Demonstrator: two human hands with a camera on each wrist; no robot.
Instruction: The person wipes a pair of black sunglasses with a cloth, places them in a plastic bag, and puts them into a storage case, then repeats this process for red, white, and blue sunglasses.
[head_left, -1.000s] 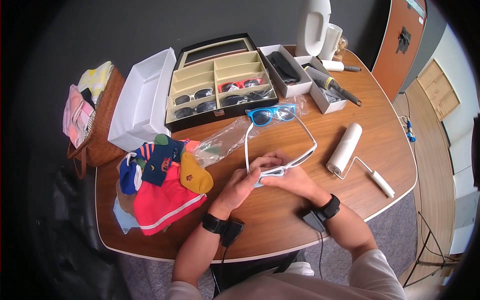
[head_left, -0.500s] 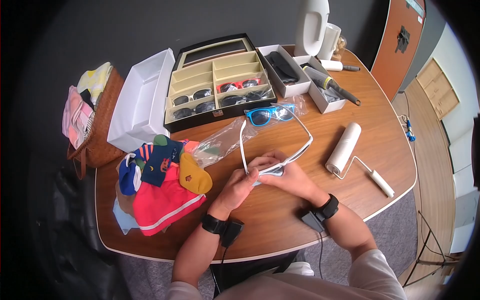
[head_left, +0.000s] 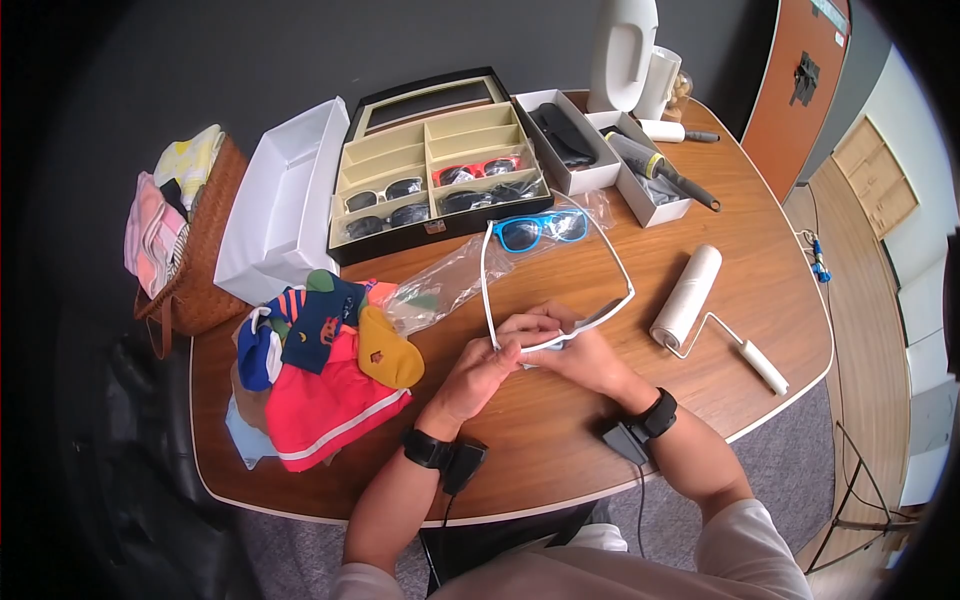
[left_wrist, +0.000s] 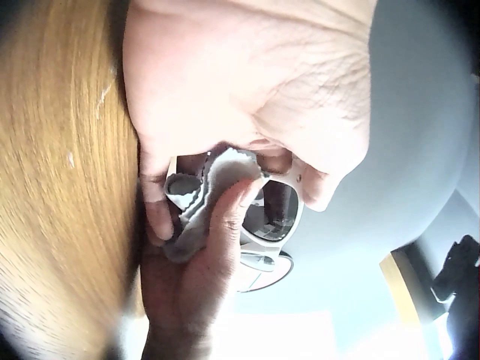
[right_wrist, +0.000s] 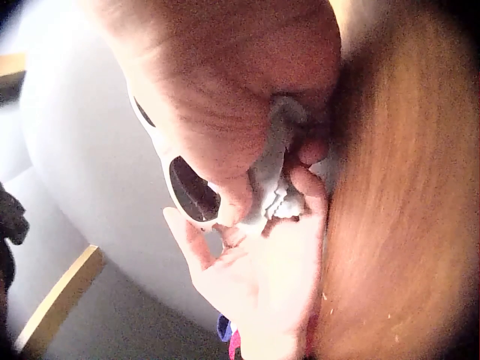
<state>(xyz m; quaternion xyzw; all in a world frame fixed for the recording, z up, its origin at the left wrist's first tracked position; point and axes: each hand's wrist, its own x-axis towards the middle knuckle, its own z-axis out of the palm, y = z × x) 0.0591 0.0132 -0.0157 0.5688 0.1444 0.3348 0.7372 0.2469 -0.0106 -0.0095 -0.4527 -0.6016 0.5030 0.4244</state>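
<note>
White-framed sunglasses point(head_left: 600, 314) with dark lenses are between both hands over the table's near side, temples unfolded and pointing away from the person. My left hand point(head_left: 470, 382) grips one end of the frame, thumb and fingers around the hinge side. A grey cloth point(left_wrist: 217, 195) with a zigzag edge is bunched in my right hand point(head_left: 590, 360). The right thumb presses the cloth point(right_wrist: 268, 176) against one lens, with fingers curled behind. The other lens point(left_wrist: 271, 214) shows uncovered. Beyond the hands lie blue sunglasses point(head_left: 540, 231) on a clear plastic bag point(head_left: 450, 285).
An open display case point(head_left: 435, 228) holds several sunglasses. White boxes point(head_left: 655, 212) stand to its right, another white box point(head_left: 285, 200) to its left. Socks and clothes point(head_left: 330, 385) lie left of the hands. A lint roller point(head_left: 690, 295) lies right; a wicker basket point(head_left: 205, 250) stands far left.
The white sunglasses have tilted slightly in the hands, and their temples have shifted. The lens near the fingers is more covered now. Both arms stay in nearly the same place.
</note>
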